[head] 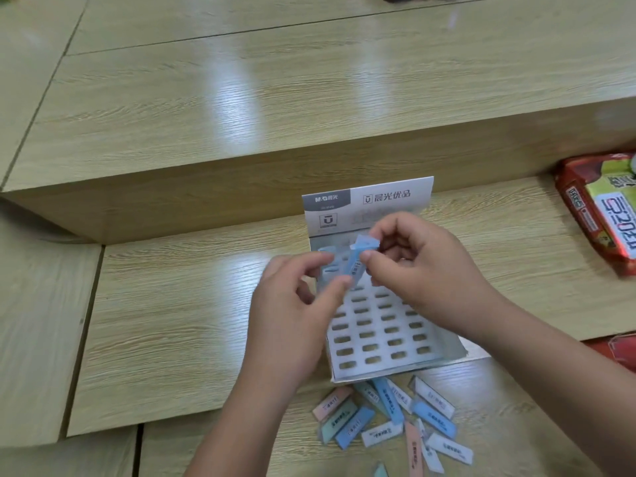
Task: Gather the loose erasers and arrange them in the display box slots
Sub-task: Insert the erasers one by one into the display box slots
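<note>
A white display box [347, 373] with rows of oval slots stands on the wooden table, its printed back flap [385, 197] upright. Over its far rows both hands pinch one blue wrapped eraser [358, 263]: my left hand [292, 304] grips its lower end, my right hand [423, 266] its upper end. A few pale erasers [327, 251] seem to stand in the far slots, partly hidden by my fingers. In front of the box lies a pile of loose erasers [395, 418] in blue, pink, green and white wrappers.
A raised wooden step [241, 108] runs behind the box. At the right edge lie a red and green printed package [602, 208] and a red item [616, 349] lower down. Bare tabletop [179, 321] spreads left of the box.
</note>
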{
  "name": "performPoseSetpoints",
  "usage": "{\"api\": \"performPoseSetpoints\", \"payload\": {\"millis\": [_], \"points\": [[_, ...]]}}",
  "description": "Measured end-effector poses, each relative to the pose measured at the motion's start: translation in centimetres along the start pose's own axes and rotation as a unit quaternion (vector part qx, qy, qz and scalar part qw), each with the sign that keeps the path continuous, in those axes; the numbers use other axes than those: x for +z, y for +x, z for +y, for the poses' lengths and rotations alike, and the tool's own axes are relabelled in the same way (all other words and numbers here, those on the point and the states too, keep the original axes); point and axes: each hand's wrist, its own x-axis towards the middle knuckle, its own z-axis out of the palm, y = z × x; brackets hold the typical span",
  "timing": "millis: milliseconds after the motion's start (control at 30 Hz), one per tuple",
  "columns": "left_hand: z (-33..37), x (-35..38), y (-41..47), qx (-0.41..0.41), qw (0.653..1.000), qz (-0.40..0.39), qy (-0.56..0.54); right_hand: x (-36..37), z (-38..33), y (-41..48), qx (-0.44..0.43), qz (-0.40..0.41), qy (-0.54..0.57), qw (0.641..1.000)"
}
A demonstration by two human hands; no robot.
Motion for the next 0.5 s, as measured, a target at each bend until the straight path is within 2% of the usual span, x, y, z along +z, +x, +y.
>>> {"api": "performPoseSetpoints", "payload": {"millis": [67,133,333,500], "points": [[-0.7,-0.2,0.2,-0.039,0.999,0.026,-0.021,0.3,0.3,0.1,-0.007,-0.015,-0.079,0.997],[-1.1,-0.2,0.3,-0.076,0.996,0.010,-0.054,0.7,0.6,0.2,-0.017,-0.035,-0.112,0.993],[-1.3,-0.4,0.4,-0.080,0.988,-0.019,-0.128,1.5,1.5,0.6,-0.036,-0.069,-0.186,0.979],[-1.7,-0.5,0.6,-0.085,0.988,-0.016,-0.130,1.7,1.5,0.5,-0.098,-0.104,-0.331,0.933]]}}
